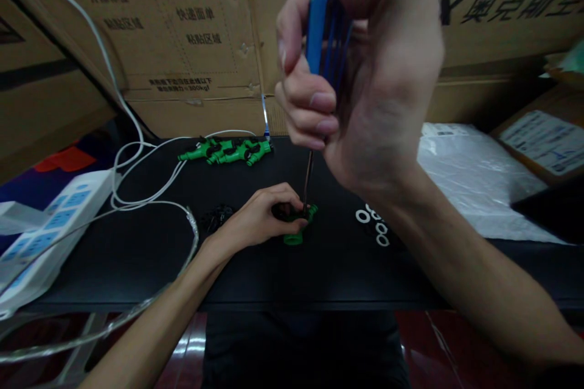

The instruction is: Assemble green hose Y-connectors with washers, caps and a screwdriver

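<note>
My right hand [360,73] is raised close to the camera, its fingers wrapped round the blue handle of a screwdriver [316,33]. The thin shaft points down, and its tip meets a green plastic fitting [294,238] on the black table. My left hand [269,213] pinches that fitting from the left and partly covers it. Beside my left wrist lies a small heap of black parts [218,217]. Several white rings [364,216] lie on the table to the right, partly behind my right forearm.
Several green fittings with black parts [228,151] lie at the back of the table [274,282]. A white power strip [59,228] and looping white cables [121,194] take up the left side. Cardboard boxes [191,42] stand behind; a plastic-wrapped white package [474,182] is at the right.
</note>
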### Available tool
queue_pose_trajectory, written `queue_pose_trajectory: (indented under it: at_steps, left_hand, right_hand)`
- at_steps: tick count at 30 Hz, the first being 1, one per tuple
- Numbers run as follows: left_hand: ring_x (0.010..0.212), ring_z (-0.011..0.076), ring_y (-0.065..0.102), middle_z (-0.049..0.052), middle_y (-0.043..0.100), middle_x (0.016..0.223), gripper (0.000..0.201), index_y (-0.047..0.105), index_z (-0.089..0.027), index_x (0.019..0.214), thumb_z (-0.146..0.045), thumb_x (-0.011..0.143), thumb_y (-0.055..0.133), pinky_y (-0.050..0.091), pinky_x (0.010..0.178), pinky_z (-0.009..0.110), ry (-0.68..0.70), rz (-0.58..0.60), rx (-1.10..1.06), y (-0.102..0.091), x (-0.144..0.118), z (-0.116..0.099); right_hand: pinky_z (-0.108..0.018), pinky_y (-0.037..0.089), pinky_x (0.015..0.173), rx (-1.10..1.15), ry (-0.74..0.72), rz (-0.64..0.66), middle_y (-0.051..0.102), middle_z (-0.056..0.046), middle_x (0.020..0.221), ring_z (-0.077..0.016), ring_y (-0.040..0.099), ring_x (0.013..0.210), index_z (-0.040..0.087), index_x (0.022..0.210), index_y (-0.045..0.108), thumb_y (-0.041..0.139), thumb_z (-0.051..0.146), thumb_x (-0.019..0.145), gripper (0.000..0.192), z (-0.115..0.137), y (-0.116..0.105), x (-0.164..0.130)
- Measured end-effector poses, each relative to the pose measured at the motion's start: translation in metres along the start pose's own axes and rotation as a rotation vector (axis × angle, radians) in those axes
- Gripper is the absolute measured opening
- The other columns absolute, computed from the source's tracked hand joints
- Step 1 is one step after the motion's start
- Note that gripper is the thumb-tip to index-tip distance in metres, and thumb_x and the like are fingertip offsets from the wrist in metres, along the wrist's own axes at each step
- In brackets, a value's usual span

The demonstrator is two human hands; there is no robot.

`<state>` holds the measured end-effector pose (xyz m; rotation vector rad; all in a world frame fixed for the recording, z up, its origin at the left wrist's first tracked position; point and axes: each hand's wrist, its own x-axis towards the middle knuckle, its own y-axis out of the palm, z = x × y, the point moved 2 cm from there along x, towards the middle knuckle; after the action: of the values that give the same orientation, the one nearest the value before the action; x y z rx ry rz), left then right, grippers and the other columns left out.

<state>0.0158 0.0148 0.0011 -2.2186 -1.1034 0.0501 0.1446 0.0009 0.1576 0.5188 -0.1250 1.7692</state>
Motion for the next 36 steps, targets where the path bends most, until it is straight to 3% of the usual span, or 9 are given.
queue_pose_trajectory:
  at_steps: [5,11,14,16,20,26,29,32,36]
  left_hand:
    - [0.074,0.0127,0.058,0.001,0.065,0.09,0.013,0.072,-0.018,0.093,-0.026,0.083,0.078,0.047,0.067,0.025,0.029,-0.014,-0.021,0.002,-0.001,0.007]
    - [0.079,0.0143,0.062,0.002,0.066,0.089,0.014,0.068,-0.017,0.081,-0.025,0.079,0.079,0.048,0.072,0.026,-0.001,-0.017,-0.083,0.003,0.001,0.003]
    - [0.079,0.0153,0.063,0.002,0.067,0.089,0.013,0.068,-0.017,0.079,-0.024,0.078,0.079,0.049,0.074,0.027,-0.008,-0.021,-0.081,0.002,0.001,0.001]
    - [0.079,0.0155,0.062,0.002,0.067,0.088,0.013,0.068,-0.017,0.079,-0.024,0.078,0.079,0.049,0.074,0.028,-0.006,-0.026,-0.077,0.002,0.0,0.0]
    - [0.075,0.0134,0.057,0.002,0.066,0.09,0.013,0.071,-0.017,0.083,-0.024,0.078,0.08,0.047,0.07,0.026,0.004,-0.028,-0.1,0.002,0.0,0.0]
    - [0.08,0.015,0.06,0.004,0.067,0.093,0.017,0.075,-0.017,0.091,-0.028,0.08,0.08,0.048,0.073,0.027,0.043,-0.014,-0.115,0.002,-0.001,0.006]
    - [0.082,0.0159,0.062,0.005,0.067,0.096,0.019,0.076,-0.016,0.093,-0.028,0.08,0.079,0.049,0.075,0.028,0.046,-0.008,-0.137,0.002,-0.001,0.008]
    - [0.081,0.0159,0.062,0.004,0.067,0.094,0.018,0.076,-0.015,0.092,-0.028,0.08,0.08,0.048,0.075,0.027,0.042,-0.023,-0.129,0.002,-0.002,0.008]
    - [0.079,0.0152,0.062,0.003,0.067,0.091,0.017,0.075,-0.015,0.089,-0.027,0.078,0.08,0.048,0.071,0.025,0.023,-0.037,-0.15,0.004,-0.003,0.008]
  right_hand:
    - [-0.023,0.021,0.038,0.032,-0.225,-0.181,0.032,0.007,0.055,-0.0104,0.023,0.041,0.024,0.068,0.04,0.035,0.022,0.103,0.036,-0.003,0.007,-0.005]
    - [-0.033,0.054,0.066,0.093,-0.117,0.481,0.054,0.0,0.069,-0.0166,0.057,0.063,0.021,0.067,0.057,0.027,0.006,0.092,0.041,0.016,-0.004,0.008]
    - [-0.029,0.05,0.05,0.189,0.105,0.862,0.048,0.004,0.052,-0.0142,0.046,0.044,0.021,0.068,0.06,0.044,0.015,0.088,0.026,0.017,-0.005,0.017]
    - [-0.023,0.036,0.036,0.237,0.175,0.893,0.033,0.008,0.044,-0.0104,0.027,0.035,0.021,0.061,0.057,0.051,0.019,0.087,0.027,0.014,-0.004,0.02]
    - [-0.021,0.023,0.035,0.166,0.127,0.625,0.022,0.008,0.046,-0.0092,0.016,0.038,0.021,0.056,0.052,0.044,0.02,0.092,0.037,0.007,0.001,0.014]
    - [-0.025,0.013,0.04,0.041,-0.432,-0.356,0.028,0.006,0.057,-0.0101,0.018,0.046,0.024,0.065,0.049,0.062,0.025,0.09,0.028,-0.011,0.003,-0.007]
    - [-0.026,0.016,0.042,-0.01,-0.487,-0.554,0.031,0.006,0.06,-0.0116,0.022,0.049,0.025,0.069,0.05,0.062,0.029,0.091,0.025,-0.014,0.006,-0.014]
    - [-0.025,0.024,0.042,-0.015,-0.303,-0.327,0.036,0.006,0.056,-0.0123,0.028,0.046,0.024,0.071,0.054,0.056,0.035,0.093,0.024,-0.005,0.008,-0.013]
    - [-0.03,0.047,0.052,0.1,-0.01,0.308,0.045,0.005,0.053,-0.0121,0.042,0.044,0.019,0.077,0.063,0.053,0.033,0.089,0.021,0.01,0.001,-0.002]
